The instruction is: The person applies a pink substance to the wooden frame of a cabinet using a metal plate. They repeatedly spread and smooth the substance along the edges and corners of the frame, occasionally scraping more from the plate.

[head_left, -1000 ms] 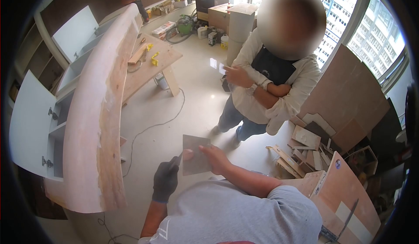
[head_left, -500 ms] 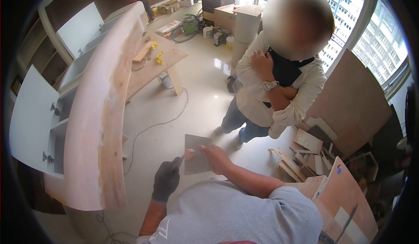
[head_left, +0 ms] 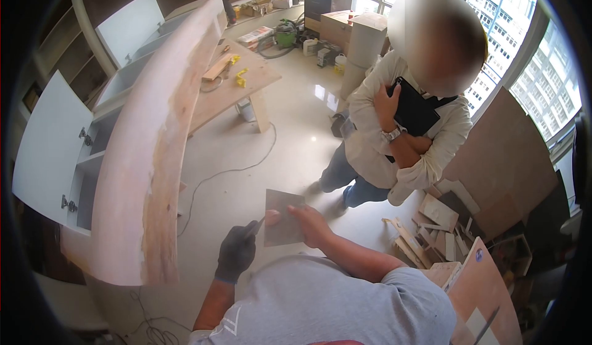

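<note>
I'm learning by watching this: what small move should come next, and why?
Probably draw the thin tool across the sheet: the gloved left hand has it right by the sheet's near edge, while the right hand grips the sheet's opposite side.

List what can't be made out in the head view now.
All head view:
Thin tool: gripped end hidden by gloved left hand.
Flat plate: right edge partly hidden by right hand.
Far worker: upper body cut off by top edge.
Co-worker's head: blurred.
White jug: any lettering too small.
</note>
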Demonstrator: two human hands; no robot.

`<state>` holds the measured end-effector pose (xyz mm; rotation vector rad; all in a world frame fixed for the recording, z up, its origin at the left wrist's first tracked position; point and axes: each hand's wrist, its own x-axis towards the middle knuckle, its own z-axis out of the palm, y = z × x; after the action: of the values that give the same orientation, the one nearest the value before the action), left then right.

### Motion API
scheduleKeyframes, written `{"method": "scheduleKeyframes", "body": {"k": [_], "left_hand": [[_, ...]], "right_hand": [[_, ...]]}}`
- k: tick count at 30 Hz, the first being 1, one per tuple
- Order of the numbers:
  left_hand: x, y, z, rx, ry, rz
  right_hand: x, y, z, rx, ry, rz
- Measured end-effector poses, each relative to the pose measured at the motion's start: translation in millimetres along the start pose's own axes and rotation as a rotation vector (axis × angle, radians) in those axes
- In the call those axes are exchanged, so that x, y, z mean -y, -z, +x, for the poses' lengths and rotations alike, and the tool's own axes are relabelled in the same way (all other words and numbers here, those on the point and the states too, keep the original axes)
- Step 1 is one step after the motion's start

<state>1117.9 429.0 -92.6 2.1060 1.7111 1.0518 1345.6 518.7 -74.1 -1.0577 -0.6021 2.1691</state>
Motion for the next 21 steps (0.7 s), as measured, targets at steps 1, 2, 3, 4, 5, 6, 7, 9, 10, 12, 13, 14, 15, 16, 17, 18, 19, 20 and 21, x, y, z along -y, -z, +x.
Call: {"method": "scheduleKeyframes", "body": {"k": [1, 2, 3, 4, 5, 6, 7, 9, 10, 12, 13, 14, 15, 16, 17, 18, 19, 20, 21], "left_hand": [[1, 0, -1, -0.002, -0.002, 0.003], [1, 0, -1, -0.004, -0.004, 0.005], [2, 0, -2, 0.000, 0.009, 0.005], [2, 0, -2, 0.004, 0.021, 0.006], [2, 1, -2, 0.007, 0.035, 0.008], [0, 2, -3, 0.032, 0.043, 0.027], [-2, 3, -1, 0.047, 0.046, 0.049], [2, 4, 0, 0.060, 0.012, 0.103], [5, 6, 3, 0.034, -0.003, 0.082], [6, 8, 6, -0.007, -0.029, 0.034], [5, 10, 8, -0.006, -0.050, 0.057], [4, 12, 12, -0.004, -0.070, 0.080], [2, 14, 14, -0.004, -0.089, 0.104], [4, 13, 14, 0.011, -0.096, 0.110], [10, 12, 13, 0.017, -0.095, 0.127], [11, 13, 11, 0.024, -0.090, 0.143], [0, 19, 14, 0.015, -0.020, 0.119], [0, 23, 18, -0.006, -0.063, 0.139], [0, 24, 19, -0.015, -0.107, 0.150]], "right_hand": [[0, -1, 1, -0.007, -0.005, -0.002], [-1, -2, 1, -0.014, -0.011, -0.004], [-2, -1, 3, -0.006, -0.005, -0.001], [-5, 2, 6, 0.003, 0.001, 0.002], [-7, 3, 8, 0.012, 0.006, 0.005], [-4, -1, 2, -0.037, -0.003, -0.039], [4, -8, -6, -0.080, -0.003, -0.087], [8, -9, -5, -0.077, 0.074, -0.170], [0, -4, -2, -0.036, 0.144, -0.201], [0, -4, -2, -0.036, 0.145, -0.163], [6, -9, -7, -0.074, 0.077, -0.095], [11, -14, -11, -0.114, 0.009, -0.027], [0, -1, -5, -0.063, 0.106, -0.086], [-13, 12, 4, 0.001, 0.202, -0.146], [-22, 20, 17, 0.029, 0.202, -0.131], [-25, 19, 25, 0.057, 0.201, -0.117], [-17, 12, 19, 0.016, 0.119, -0.026], [-8, 4, 6, -0.013, 0.084, 0.031], [0, -5, -7, -0.043, 0.051, 0.089]]}}
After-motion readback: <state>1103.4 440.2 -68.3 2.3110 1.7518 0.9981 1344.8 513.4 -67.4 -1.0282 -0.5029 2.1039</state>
